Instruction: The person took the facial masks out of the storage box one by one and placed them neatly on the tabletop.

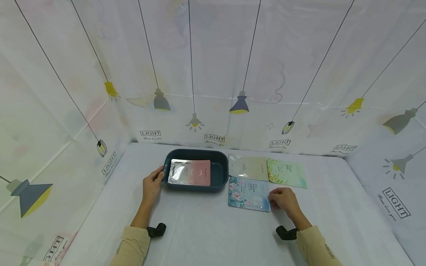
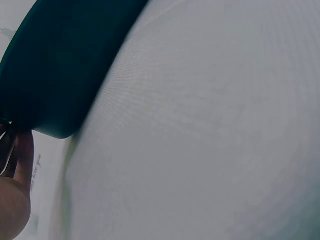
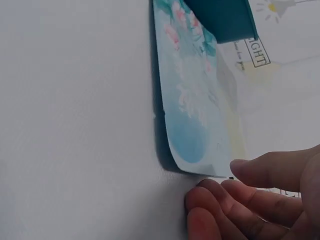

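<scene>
At its left end, a dark teal tray (image 1: 219,173) is gripped by my left hand (image 1: 152,187), thumb at the rim. A pink and silver sheet mask packet (image 1: 190,172) lies inside, toward the left. Right of the tray lies a blue floral sheet mask packet (image 1: 249,194). My right hand (image 1: 284,199) pinches its right edge between thumb and curled fingers; the right wrist view shows the thumb (image 3: 270,172) on one side of the corner. In the left wrist view, the tray's side (image 2: 60,65) hides most of the fingers (image 2: 22,155).
Behind the blue packet lie a beige packet (image 1: 249,168) and a green packet (image 1: 287,173), side by side. A white cloth covers the table (image 1: 206,229). White curtains (image 1: 213,55) printed with lamps stand along the back and both sides.
</scene>
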A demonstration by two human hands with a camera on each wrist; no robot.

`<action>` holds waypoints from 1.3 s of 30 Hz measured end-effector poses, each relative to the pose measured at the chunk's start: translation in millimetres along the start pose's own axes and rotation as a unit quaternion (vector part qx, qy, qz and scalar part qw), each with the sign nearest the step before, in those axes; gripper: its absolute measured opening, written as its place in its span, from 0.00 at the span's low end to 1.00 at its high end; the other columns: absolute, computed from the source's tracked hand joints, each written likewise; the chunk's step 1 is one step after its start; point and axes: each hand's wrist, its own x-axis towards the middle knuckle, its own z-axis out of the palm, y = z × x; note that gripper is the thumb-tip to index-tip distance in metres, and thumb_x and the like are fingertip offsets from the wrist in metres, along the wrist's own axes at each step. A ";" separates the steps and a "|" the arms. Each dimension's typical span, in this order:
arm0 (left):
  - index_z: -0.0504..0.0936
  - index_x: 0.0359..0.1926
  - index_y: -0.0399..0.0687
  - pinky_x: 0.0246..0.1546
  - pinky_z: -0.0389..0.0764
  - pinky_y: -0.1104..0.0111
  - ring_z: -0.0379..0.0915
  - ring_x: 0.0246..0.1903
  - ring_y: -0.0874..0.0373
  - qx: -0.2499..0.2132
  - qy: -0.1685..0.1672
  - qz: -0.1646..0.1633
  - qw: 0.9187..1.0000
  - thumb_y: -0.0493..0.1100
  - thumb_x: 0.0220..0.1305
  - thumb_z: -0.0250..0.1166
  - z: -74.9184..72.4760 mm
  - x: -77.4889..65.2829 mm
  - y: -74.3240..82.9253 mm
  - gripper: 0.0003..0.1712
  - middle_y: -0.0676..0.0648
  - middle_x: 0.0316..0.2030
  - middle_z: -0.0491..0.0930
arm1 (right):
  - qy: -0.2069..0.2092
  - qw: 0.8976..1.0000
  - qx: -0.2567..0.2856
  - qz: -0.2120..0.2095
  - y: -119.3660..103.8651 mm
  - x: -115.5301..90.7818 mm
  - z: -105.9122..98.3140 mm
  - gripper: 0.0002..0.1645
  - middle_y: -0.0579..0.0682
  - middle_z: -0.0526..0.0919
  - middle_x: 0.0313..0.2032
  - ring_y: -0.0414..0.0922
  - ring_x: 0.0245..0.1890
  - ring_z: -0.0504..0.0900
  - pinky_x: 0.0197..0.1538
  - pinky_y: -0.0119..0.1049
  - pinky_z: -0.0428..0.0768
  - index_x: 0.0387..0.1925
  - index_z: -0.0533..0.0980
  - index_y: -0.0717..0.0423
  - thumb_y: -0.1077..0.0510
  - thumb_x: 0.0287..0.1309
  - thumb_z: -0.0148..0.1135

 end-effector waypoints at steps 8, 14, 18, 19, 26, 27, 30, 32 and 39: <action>0.74 0.64 0.41 0.41 0.68 0.90 0.71 0.56 0.53 -0.007 -0.011 -0.014 1.000 0.45 0.74 0.54 0.0 -0.9 5.5 0.22 0.38 0.61 0.76 | -0.002 1.000 -0.018 -0.011 -8.4 -1.9 -7.3 0.18 0.56 0.84 0.32 0.43 0.28 0.80 0.32 0.35 0.81 0.46 0.78 0.69 0.56 0.65 0.57; 0.72 0.64 0.35 0.40 0.69 0.89 0.70 0.55 0.52 -0.005 -0.022 -0.024 0.999 0.40 0.74 0.52 -1.4 -10.7 29.7 0.22 0.35 0.61 0.75 | -0.004 1.000 -0.008 -0.016 -20.9 -2.9 -8.9 0.19 0.58 0.84 0.32 0.44 0.27 0.80 0.33 0.35 0.83 0.46 0.77 0.70 0.56 0.65 0.57; 0.72 0.64 0.33 0.41 0.72 0.86 0.71 0.56 0.48 -0.013 -0.026 -0.015 0.999 0.39 0.74 0.52 -1.8 -15.8 37.4 0.22 0.34 0.61 0.75 | -0.009 1.000 0.005 -0.021 -30.2 -2.5 -7.1 0.20 0.59 0.85 0.33 0.44 0.27 0.81 0.34 0.35 0.84 0.47 0.78 0.70 0.55 0.66 0.58; 0.72 0.64 0.33 0.41 0.73 0.86 0.72 0.56 0.46 -0.016 -0.026 -0.013 0.999 0.39 0.74 0.52 -1.7 -16.4 37.8 0.22 0.34 0.61 0.74 | -0.011 1.000 0.009 -0.023 -32.5 -2.3 -6.4 0.20 0.60 0.85 0.34 0.44 0.27 0.81 0.34 0.35 0.83 0.47 0.78 0.70 0.55 0.66 0.58; 0.72 0.64 0.33 0.41 0.74 0.85 0.73 0.55 0.48 -0.020 -0.027 -0.008 0.999 0.39 0.74 0.52 -0.2 -15.8 35.2 0.22 0.33 0.61 0.75 | -0.024 0.999 0.028 -0.031 -51.9 -1.1 -0.1 0.21 0.64 0.85 0.39 0.46 0.31 0.83 0.36 0.34 0.83 0.49 0.77 0.68 0.54 0.66 0.58; 0.72 0.64 0.34 0.40 0.74 0.85 0.73 0.54 0.49 -0.018 -0.027 -0.008 0.999 0.39 0.74 0.53 0.0 -15.5 34.9 0.22 0.34 0.61 0.75 | -0.025 0.999 0.031 -0.033 -54.9 -0.6 0.8 0.21 0.64 0.85 0.40 0.47 0.31 0.83 0.36 0.34 0.83 0.49 0.77 0.68 0.54 0.66 0.58; 0.73 0.63 0.34 0.40 0.75 0.84 0.73 0.53 0.49 -0.012 -0.023 -0.009 1.000 0.39 0.74 0.53 0.6 -14.7 34.8 0.22 0.34 0.60 0.76 | -0.033 0.998 0.035 -0.044 -65.0 1.5 3.2 0.20 0.64 0.85 0.40 0.47 0.32 0.83 0.37 0.35 0.83 0.49 0.78 0.68 0.54 0.66 0.58; 0.73 0.63 0.34 0.40 0.76 0.82 0.74 0.52 0.46 -0.014 -0.019 -0.007 1.000 0.39 0.74 0.53 0.5 -14.3 35.1 0.22 0.34 0.59 0.76 | -0.038 0.997 0.039 -0.050 -72.7 3.4 4.7 0.20 0.63 0.85 0.39 0.47 0.32 0.84 0.37 0.35 0.84 0.48 0.78 0.68 0.54 0.65 0.58; 0.73 0.64 0.36 0.40 0.75 0.85 0.74 0.56 0.45 -0.036 -0.011 -0.016 0.999 0.42 0.74 0.53 -1.1 -10.8 25.2 0.22 0.35 0.61 0.75 | -0.057 0.995 0.038 -0.072 -108.5 10.6 7.1 0.20 0.64 0.85 0.40 0.45 0.30 0.84 0.37 0.37 0.85 0.48 0.78 0.69 0.55 0.66 0.58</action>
